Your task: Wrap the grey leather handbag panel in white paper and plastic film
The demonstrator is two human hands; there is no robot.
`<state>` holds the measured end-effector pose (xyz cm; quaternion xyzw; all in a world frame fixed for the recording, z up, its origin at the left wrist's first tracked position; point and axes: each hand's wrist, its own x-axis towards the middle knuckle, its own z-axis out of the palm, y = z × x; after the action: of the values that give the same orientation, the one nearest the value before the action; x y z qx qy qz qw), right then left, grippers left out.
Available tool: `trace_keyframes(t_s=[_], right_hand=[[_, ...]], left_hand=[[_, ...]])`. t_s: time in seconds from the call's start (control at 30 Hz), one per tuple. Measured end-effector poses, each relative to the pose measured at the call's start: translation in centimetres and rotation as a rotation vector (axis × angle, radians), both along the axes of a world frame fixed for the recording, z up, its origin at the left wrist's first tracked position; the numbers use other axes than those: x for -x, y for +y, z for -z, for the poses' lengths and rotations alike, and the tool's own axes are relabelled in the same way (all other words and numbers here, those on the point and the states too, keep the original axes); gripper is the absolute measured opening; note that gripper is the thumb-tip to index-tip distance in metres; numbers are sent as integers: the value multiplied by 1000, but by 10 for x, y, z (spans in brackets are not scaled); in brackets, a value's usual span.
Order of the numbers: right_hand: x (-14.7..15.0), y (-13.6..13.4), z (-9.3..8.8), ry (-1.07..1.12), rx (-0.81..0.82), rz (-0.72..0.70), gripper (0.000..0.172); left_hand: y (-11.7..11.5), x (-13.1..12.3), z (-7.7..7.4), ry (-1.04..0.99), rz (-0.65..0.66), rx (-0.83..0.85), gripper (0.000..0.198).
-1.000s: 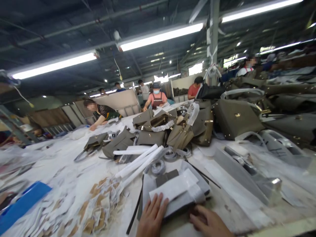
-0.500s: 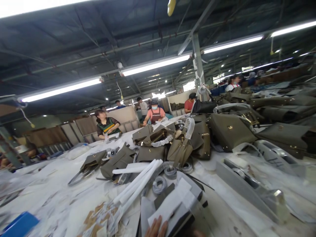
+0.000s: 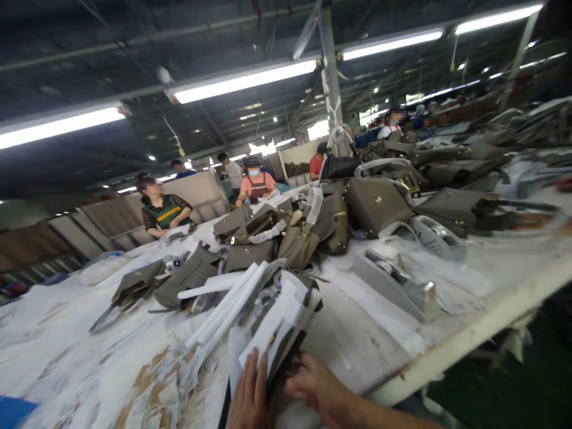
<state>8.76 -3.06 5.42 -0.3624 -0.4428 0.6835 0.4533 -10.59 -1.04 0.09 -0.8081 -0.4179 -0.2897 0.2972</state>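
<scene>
We see left hand [image 3: 250, 387] cut off below, fingers flat, nearly together on white sheet [image 3: 279, 310]. Right hand [image 3: 319, 387] curls, dark piece [image 3: 292, 335] just beyond its fingers; grip hidden, can't tell.

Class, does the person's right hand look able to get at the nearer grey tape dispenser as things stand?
Probably yes: nothing tall stands on the tabletop between the right hand and the nearer grey tape dispenser.

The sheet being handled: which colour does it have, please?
White. The sheet shows best in the head view.
</scene>
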Motion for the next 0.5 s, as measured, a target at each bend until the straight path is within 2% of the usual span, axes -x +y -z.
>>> trace_keyframes(t_s=[0.07,0.1,0.17,0.23,0.27,0.3,0.37,0.43,0.5], right_hand=[[-19,-4,-6,-50,-13,-62,63],[-34,-4,-7,-159,-76,-106,60],[-75,-1,-8,-507,-352,-113,46],[-123,6,-4,-863,-656,51,40],[-147,12,-2,-1005,-725,118,39],[-170,17,1,-1134,-757,185,39],[-206,31,7,-1361,-750,233,41],[-228,43,13,-1514,-703,211,42],[-237,52,16,-1581,-667,166,38]], left_hand=[[-6,2,-7,-8,-7,93,68],[-8,2,-9,-15,-15,125,67],[-11,2,-12,-26,-19,167,66],[-14,1,-14,-40,-26,193,67],[-15,0,-14,-48,-31,206,67],[-16,0,-14,-58,-36,214,68],[-17,-2,-15,-72,-35,219,69],[-17,-4,-14,-79,-32,208,69],[-16,-5,-14,-88,-42,206,68]])
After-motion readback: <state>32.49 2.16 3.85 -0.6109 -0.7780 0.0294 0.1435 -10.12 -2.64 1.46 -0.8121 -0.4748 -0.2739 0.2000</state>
